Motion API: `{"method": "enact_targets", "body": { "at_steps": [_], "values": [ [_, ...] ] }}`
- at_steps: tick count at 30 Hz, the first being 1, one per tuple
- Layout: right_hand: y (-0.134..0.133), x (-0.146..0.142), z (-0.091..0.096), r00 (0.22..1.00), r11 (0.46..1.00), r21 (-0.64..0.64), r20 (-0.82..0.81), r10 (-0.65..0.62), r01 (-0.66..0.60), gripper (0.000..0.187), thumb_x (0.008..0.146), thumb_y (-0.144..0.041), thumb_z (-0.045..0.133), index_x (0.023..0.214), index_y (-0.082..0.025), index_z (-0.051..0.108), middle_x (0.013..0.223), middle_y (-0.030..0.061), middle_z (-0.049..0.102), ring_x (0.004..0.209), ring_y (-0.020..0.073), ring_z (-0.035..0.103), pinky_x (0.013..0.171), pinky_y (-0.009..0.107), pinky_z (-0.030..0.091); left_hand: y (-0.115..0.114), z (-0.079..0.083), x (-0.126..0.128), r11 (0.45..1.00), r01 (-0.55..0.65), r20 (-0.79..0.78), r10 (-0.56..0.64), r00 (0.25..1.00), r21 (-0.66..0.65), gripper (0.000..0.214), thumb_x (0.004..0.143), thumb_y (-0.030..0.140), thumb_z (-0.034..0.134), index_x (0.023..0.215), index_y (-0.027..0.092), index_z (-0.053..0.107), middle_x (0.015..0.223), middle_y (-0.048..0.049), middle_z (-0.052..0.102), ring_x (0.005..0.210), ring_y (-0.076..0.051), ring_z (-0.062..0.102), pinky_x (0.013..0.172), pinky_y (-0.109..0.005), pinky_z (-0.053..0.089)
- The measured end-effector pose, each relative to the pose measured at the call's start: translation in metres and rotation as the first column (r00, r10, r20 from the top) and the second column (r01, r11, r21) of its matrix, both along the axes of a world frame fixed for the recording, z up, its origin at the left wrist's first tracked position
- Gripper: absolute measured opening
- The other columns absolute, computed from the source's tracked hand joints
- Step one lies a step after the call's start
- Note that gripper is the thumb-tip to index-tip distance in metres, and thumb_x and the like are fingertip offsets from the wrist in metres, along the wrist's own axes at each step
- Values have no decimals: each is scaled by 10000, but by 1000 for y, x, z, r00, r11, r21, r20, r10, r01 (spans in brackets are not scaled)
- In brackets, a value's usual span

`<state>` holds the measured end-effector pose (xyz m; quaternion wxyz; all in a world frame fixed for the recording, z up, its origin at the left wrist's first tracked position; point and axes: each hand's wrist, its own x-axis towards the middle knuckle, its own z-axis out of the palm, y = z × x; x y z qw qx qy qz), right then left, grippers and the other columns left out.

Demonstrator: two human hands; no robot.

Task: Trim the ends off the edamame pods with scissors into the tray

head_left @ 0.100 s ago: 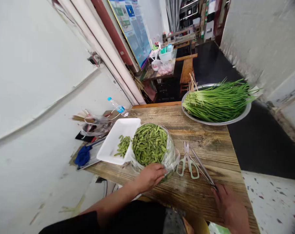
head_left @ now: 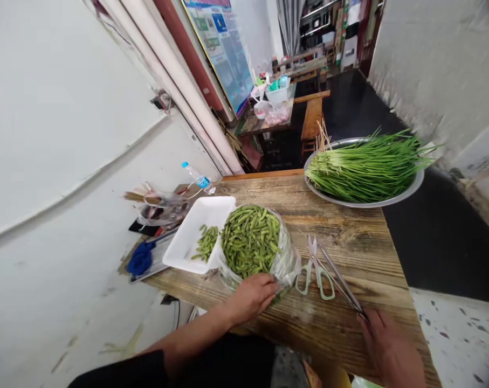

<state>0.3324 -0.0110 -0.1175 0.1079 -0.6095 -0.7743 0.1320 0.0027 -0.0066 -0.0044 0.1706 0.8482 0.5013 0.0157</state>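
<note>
My left hand (head_left: 254,296) is closed at the near rim of a clear plastic bag (head_left: 287,256), fingers pinching its edge. The bag is full of green edamame pods (head_left: 250,240). At the lower right, my right hand (head_left: 392,345) grips the near end of metal tongs (head_left: 341,280), which lie low over the table and point away from me. Between the bag and the tongs lie scissors (head_left: 315,269) with pale green handles, blades slightly apart. Touching the bag on its left is a white tray (head_left: 183,245) with a small heap of pods.
A metal basin (head_left: 401,196) of long green chives (head_left: 361,170) and thin sticks stands at the table's far right. A water bottle (head_left: 199,179), a blue cloth (head_left: 141,257) and plastic bags (head_left: 163,209) are at the left by the wall. Beyond stands a wooden bench (head_left: 312,118).
The whole view has shifted slightly, so things appear a little further right. Both hands keep their hold, with no clear movement against the table.
</note>
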Motion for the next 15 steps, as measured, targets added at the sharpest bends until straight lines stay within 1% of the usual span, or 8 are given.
{"method": "enact_targets", "body": {
  "at_steps": [3,5,8,12,15],
  "values": [
    [0,3,-8,999,1000,-5,41,8,-7,316,914,-326,318,942,-206,609,882,115,630,705,253,611,632,372,456,-2,-1,-1,999,25,-43,-23,999,40,298,920,260,387,1118,201,601,1016,-80,625,956,-174,577,868,-292,466],
    [1,7,-14,1000,1000,-26,-12,5,-5,278,886,-337,359,918,-231,614,892,115,639,681,247,619,623,372,461,-2,0,-4,996,69,-52,-66,996,51,284,920,255,385,1096,197,600,987,-71,634,914,-168,585,851,-285,468],
    [3,10,-20,996,999,-32,-94,-1,-2,227,846,-354,422,909,-255,616,910,121,649,732,252,641,655,369,476,-5,3,-13,990,116,-22,-115,993,78,268,919,234,384,1085,194,590,968,-66,643,888,-155,593,836,-271,468],
    [3,6,-16,996,999,5,-77,-43,44,228,842,-353,420,919,-258,613,879,112,664,759,260,655,674,368,490,-20,5,-36,966,185,67,-200,978,179,243,904,210,412,1080,208,580,959,-56,662,854,-147,603,805,-263,474],
    [0,-6,-6,995,995,9,-13,-98,98,247,858,-307,380,873,-219,610,835,120,668,726,252,661,680,361,489,-40,2,-63,935,185,162,-241,957,303,250,885,171,432,1093,204,567,945,-60,671,830,-143,605,768,-257,484]
  ]
}}
